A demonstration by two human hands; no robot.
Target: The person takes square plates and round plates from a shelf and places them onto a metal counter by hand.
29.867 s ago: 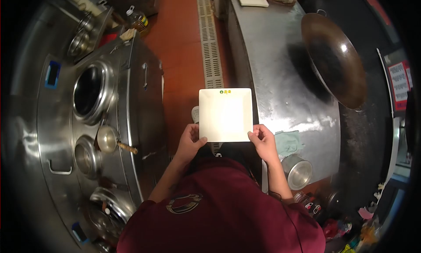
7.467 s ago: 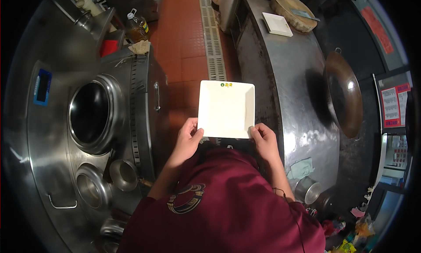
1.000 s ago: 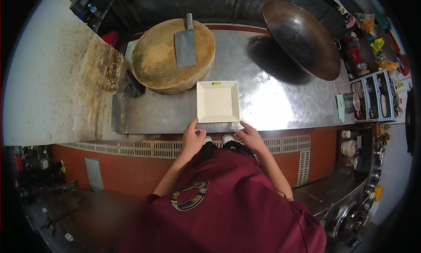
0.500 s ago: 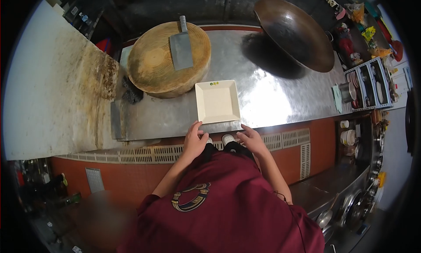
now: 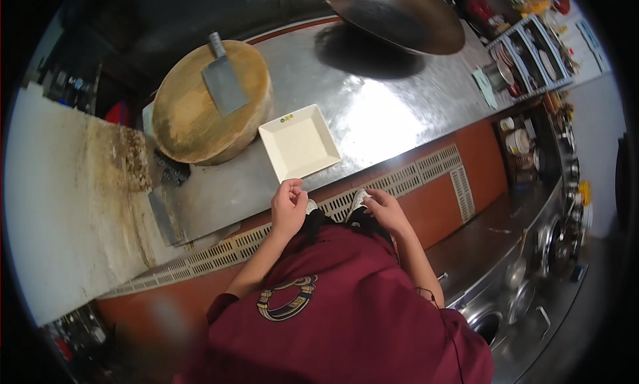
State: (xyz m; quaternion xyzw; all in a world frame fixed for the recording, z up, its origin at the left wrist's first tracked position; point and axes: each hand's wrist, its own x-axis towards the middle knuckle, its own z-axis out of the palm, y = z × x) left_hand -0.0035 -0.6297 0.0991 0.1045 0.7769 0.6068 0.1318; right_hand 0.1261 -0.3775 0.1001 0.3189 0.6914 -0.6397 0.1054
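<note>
The left hand's fingers (image 5: 290,184) are half curled, gripping nothing visible, right by the near corner of the square plate (image 5: 301,144), though contact cannot be told; the right hand (image 5: 389,214), loosely open and empty, is farther off. The plate, with no long axis, lies just ahead of the left hand on the steel counter (image 5: 432,111), beside the round chopping block (image 5: 180,111), its green-and-yellow rim logo (image 5: 287,118) too small to read

The plate (image 5: 301,145) is cream with a green-and-yellow mark, the shirt (image 5: 359,297) maroon
</note>
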